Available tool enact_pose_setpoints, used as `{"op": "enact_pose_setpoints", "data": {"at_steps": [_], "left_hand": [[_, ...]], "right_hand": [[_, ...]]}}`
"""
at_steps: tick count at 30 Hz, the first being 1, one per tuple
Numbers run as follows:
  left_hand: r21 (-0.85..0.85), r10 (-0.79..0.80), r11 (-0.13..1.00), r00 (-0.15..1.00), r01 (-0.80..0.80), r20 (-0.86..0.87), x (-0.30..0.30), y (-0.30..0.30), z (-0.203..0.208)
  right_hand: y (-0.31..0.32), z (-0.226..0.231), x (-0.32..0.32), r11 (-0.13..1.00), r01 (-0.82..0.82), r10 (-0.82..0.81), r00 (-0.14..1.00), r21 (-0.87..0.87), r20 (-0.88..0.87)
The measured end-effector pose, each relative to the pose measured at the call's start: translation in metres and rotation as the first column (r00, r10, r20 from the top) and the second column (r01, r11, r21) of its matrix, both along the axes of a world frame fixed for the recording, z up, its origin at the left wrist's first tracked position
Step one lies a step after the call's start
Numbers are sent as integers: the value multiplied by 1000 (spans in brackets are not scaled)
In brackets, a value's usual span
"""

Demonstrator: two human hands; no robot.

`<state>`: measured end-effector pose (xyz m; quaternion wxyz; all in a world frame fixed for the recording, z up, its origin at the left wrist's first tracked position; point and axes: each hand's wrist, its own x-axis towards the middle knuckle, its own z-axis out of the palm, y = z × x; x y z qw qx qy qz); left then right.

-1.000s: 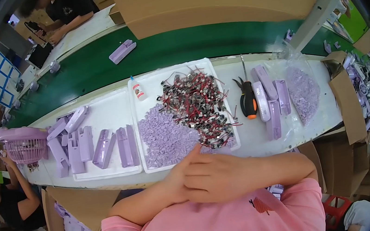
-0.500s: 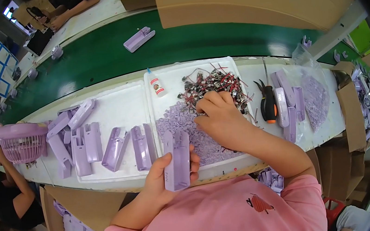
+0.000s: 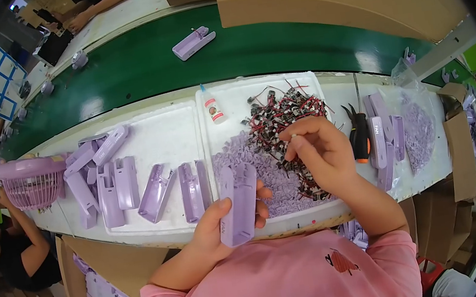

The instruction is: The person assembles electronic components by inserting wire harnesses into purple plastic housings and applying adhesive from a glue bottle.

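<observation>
My left hand (image 3: 214, 228) is wrapped round a light purple plastic fan housing (image 3: 239, 208), its hollow side facing up. Thumb and index finger of my right hand (image 3: 328, 154) are pinched together around a small pale piece, too small to name. That hand hovers over a heap of small wired components (image 3: 274, 113) with red and black leads. Just left of it, and nearer to me, spreads a pile of tiny purple plastic pieces (image 3: 275, 182). Both heaps lie in a white foam tray (image 3: 205, 117).
More purple housings (image 3: 154, 195) lie on the left tray. A glue bottle (image 3: 213, 108) stands behind the heaps. Pliers (image 3: 360, 138) and a bag of purple pieces (image 3: 418, 131) are at right. Beyond runs a green conveyor (image 3: 137, 68) carrying a housing. A co-worker (image 3: 17, 249) handles a purple basket (image 3: 32, 181).
My right hand has lifted off the heaps and moved right, its pinched fingertips now visible. My left hand still holds the housing. The whole view has shifted slightly.
</observation>
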<state>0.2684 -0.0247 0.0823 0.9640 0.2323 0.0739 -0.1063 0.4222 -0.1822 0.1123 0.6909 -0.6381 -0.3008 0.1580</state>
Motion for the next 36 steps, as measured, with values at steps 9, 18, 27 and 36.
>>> {"op": "enact_pose_setpoints", "data": {"at_steps": [9,18,27,36], "left_hand": [[-29,35,999,999,-35,-29,5,-2,2],[24,97,995,994,-96,-55,17,-8,7],[-116,81,989,994,-90,-77,14,-11,1],[0,134,991,985,-135,-105,9,-12,10]], "right_hand": [[-3,3,-1,984,-78,144,881,162,-451],[2,-12,-2,937,-126,319,687,325,-653],[-10,-8,-20,985,-164,138,925,-45,-355],[-9,16,-26,899,-103,208,956,-425,208]]}}
